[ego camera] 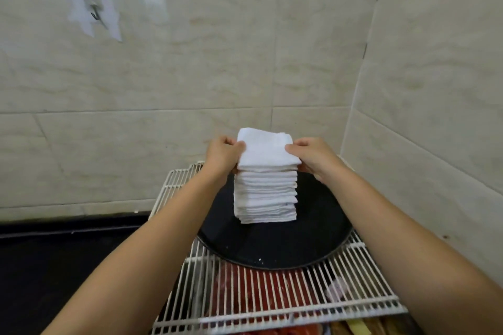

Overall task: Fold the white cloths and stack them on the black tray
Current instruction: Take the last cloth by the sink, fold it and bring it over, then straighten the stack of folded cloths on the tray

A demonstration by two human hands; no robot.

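Note:
A tall stack of folded white cloths (265,196) stands on a round black tray (272,247). On top of the stack lies a folded white cloth (266,151). My left hand (223,156) pinches its left edge, thumb on top. My right hand (311,156) pinches its right edge the same way. Both forearms reach in from the bottom of the view.
The tray sits on a white wire rack (272,304) with red and other items under it. A tiled wall corner (362,76) closes the back and right. A dark counter (68,266) lies to the left. A hook (95,13) is taped to the wall.

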